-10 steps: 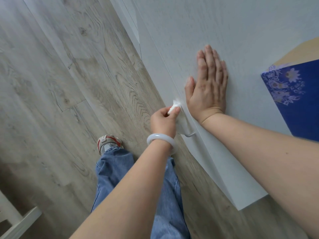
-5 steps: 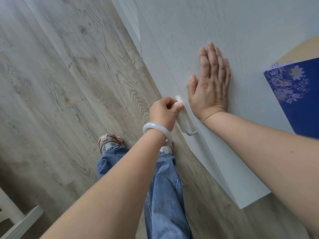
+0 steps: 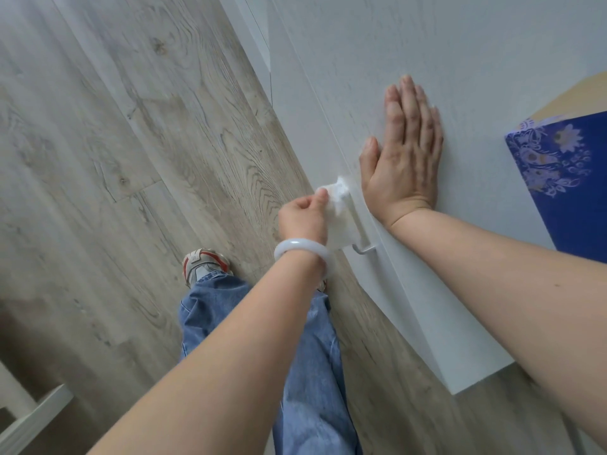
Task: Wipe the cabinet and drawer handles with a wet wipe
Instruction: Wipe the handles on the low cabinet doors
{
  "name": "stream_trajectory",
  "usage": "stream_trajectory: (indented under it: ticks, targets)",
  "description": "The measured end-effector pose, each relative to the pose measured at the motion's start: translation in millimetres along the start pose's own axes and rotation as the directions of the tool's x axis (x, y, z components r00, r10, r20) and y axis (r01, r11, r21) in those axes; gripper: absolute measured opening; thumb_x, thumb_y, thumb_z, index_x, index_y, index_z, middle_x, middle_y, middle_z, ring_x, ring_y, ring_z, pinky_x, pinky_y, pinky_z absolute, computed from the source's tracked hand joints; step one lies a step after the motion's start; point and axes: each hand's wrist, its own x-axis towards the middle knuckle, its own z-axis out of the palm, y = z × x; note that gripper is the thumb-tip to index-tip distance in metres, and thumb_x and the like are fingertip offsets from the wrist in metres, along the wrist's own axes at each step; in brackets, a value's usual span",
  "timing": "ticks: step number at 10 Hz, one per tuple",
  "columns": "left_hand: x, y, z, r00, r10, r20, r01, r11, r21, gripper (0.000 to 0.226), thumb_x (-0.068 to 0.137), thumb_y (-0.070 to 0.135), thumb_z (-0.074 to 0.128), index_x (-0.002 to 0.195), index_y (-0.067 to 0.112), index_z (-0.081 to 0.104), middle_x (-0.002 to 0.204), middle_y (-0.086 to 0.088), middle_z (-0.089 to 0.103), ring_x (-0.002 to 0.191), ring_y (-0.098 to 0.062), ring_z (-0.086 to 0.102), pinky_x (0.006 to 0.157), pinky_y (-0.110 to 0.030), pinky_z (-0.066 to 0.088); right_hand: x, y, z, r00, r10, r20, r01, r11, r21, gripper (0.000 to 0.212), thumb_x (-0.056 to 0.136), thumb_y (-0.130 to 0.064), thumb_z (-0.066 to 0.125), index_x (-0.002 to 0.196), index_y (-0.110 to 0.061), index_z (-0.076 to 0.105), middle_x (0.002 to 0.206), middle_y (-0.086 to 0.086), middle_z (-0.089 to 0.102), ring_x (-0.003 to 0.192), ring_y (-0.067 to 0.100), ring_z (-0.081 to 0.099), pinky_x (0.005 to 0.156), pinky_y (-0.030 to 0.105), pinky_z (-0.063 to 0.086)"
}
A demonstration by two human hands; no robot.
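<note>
The left hand (image 3: 303, 216) had its fingers curled, pinching a bunched white wet wipe (image 3: 340, 218) that was wrapped around the upper part of a slim metal cabinet handle (image 3: 363, 247). Only the handle's lower end showed below the wipe, hooking back into the white cabinet door (image 3: 410, 310). A pale, translucent bangle (image 3: 300, 252) circled the left wrist. Just beside the handle, the right hand (image 3: 402, 165) lay flat on the door face, fingers straight and pressed together, thumb held slightly apart toward the wipe. Below the left forearm were a blue denim trouser leg (image 3: 312, 372) and a grey-and-red sneaker (image 3: 205, 264) standing on grey wood-grain flooring (image 3: 115, 159). At the right edge stood a blue box with a floral print (image 3: 565, 178).
</note>
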Motion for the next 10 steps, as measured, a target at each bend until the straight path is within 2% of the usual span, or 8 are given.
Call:
stream_trajectory:
  ticks: [2,3,4,5,7,8,9,10]
  targets:
    - [10.9,9.6,-1.7,0.993,0.108,-0.041,-0.101,0.985,0.138,0.021,0.091,0.028,0.059,0.075,0.013,0.060,0.064,0.005,0.053,0.056,-0.010,0.047,0.052,-0.023,0.038,0.8,0.8,-0.1,1.000,0.005,0.013,-0.005,1.000,-0.005,0.065,0.087,-0.031,0.040,0.148,-0.007,0.032,0.156,0.010,0.027,0.145,0.025,0.024,0.119,0.042,0.016]
    - [14.6,5.5,-6.2,0.986,0.051,-0.158,-0.029,0.990,0.141,0.019,0.089,0.020,0.054,0.073,0.011,0.052,0.065,0.003,0.047,0.055,-0.012,0.042,0.048,-0.024,0.032,0.3,0.3,-0.1,1.000,0.004,0.005,-0.004,1.000,-0.008,0.065,0.088,-0.031,0.040,0.147,-0.007,0.033,0.156,0.010,0.027,0.145,0.025,0.024,0.119,0.042,0.016]
    - [8.7,-2.9,-2.6,0.985,0.060,-0.162,-0.049,0.996,0.069,0.006,0.087,0.015,0.053,0.082,0.016,0.055,0.080,0.003,0.056,0.067,-0.016,0.053,0.056,-0.025,0.043,0.5,-0.4,-0.8,1.000,0.008,0.007,-0.008,1.000,-0.002,0.065,0.087,-0.031,0.040,0.148,-0.007,0.032,0.156,0.010,0.027,0.145,0.024,0.024,0.119,0.043,0.016]
    - [-2.9,-4.0,11.9,0.989,0.151,-0.008,-0.151,0.988,-0.041,0.012,0.089,0.018,0.057,0.095,0.023,0.067,0.090,0.007,0.066,0.081,-0.012,0.062,0.072,-0.026,0.052,0.6,-0.1,-0.7,1.000,0.006,0.006,-0.006,1.000,-0.001,0.065,0.087,-0.031,0.041,0.147,-0.007,0.033,0.156,0.010,0.028,0.144,0.025,0.024,0.118,0.043,0.016]
    - [-6.1,-15.3,14.9,0.977,0.195,0.090,-0.183,0.975,-0.128,0.019,0.090,0.011,0.063,0.107,0.013,0.070,0.100,0.000,0.071,0.091,-0.008,0.065,0.087,-0.021,0.051,0.6,0.1,-0.4,1.000,-0.001,0.006,0.001,1.000,0.001,0.065,0.087,-0.031,0.041,0.147,-0.007,0.034,0.156,0.011,0.028,0.144,0.026,0.025,0.118,0.043,0.016]
    - [-8.6,-19.6,16.0,0.986,0.162,0.039,-0.154,0.976,-0.153,0.017,0.086,0.013,0.069,0.103,0.013,0.071,0.094,0.001,0.072,0.081,-0.002,0.066,0.074,-0.011,0.051,0.8,0.8,-0.7,1.000,0.002,0.004,-0.002,1.000,0.007,0.065,0.087,-0.031,0.042,0.147,-0.007,0.034,0.156,0.011,0.028,0.144,0.026,0.025,0.118,0.044,0.017]
    - [-16.4,-23.5,20.5,1.000,0.012,-0.006,-0.013,0.970,-0.243,0.011,0.086,0.016,0.070,0.097,0.016,0.070,0.086,0.006,0.070,0.078,-0.005,0.065,0.072,-0.016,0.052,1.1,-0.2,-1.4,1.000,0.003,0.000,-0.003,1.000,0.008,0.064,0.087,-0.031,0.041,0.146,-0.006,0.034,0.155,0.011,0.029,0.144,0.026,0.026,0.118,0.043,0.016]
    - [-28.5,-39.1,22.7,0.993,-0.116,0.011,0.116,0.964,-0.240,0.009,0.083,0.024,0.072,0.090,0.017,0.072,0.084,-0.001,0.073,0.075,-0.017,0.063,0.076,-0.037,0.054,1.4,0.2,-1.6,1.000,0.001,-0.005,-0.001,1.000,0.016,0.064,0.087,-0.031,0.042,0.146,-0.006,0.034,0.155,0.011,0.029,0.144,0.026,0.026,0.118,0.043,0.016]
